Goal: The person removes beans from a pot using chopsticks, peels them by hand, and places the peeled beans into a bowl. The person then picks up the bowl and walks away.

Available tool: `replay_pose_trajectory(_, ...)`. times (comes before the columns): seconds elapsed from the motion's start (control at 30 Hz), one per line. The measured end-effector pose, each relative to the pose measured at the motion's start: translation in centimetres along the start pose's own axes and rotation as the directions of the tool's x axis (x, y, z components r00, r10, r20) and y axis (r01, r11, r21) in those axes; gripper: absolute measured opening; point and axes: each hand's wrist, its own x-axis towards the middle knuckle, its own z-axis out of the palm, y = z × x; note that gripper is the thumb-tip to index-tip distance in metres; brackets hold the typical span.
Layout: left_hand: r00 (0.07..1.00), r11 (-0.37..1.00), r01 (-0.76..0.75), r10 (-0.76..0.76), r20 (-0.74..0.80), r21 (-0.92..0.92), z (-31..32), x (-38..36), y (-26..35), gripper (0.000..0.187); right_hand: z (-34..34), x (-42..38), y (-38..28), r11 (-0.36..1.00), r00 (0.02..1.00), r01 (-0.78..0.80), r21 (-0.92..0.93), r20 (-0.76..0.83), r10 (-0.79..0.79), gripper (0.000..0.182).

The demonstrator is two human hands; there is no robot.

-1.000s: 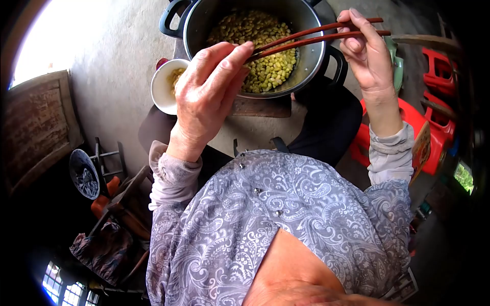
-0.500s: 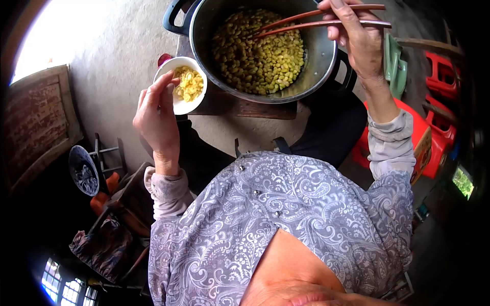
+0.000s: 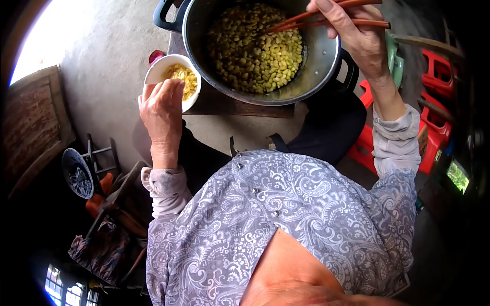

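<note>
My right hand grips a pair of reddish-brown chopsticks at the pot's right side. Their tips reach into the yellow-green beans that lie in the deep metal pot. Over the near edge of a white bowl is my left hand, its fingers pressed together and bent down. Whatever those fingers hold, if anything, is hidden. Inside the bowl are pale yellow pieces, partly covered by the hand.
Pot and bowl stand on a low wooden bench in front of my knees. A small dark-red object lies behind the bowl. Red plastic stools and a green one are at right. A dark basin stands at left.
My left hand has turned over, its fingers lowering toward the bowl. The chopsticks have shifted slightly in the beans, still in my right hand. The view has moved a little.
</note>
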Motion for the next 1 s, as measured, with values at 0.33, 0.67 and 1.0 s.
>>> replay_pose_trajectory(0.33,0.997,0.994,-0.038,0.030,-0.072,-0.100,0.5,0.1,0.2,0.023,1.1,1.9,0.9,0.983,0.966,0.166,-0.076,0.214,-0.147,0.009)
replay_pose_trajectory(0.67,0.999,0.991,-0.008,0.002,-0.040,-0.134,1.0,0.2,0.5,0.014,3.4,3.7,2.4,0.959,0.939,0.279,0.053,0.194,-0.284,0.009)
replay_pose_trajectory(1.0,0.999,0.976,0.015,-0.022,-0.027,-0.216,1.0,0.5,0.7,0.013,0.2,3.4,0.2,0.988,0.979,0.149,-0.039,0.146,-0.142,0.011)
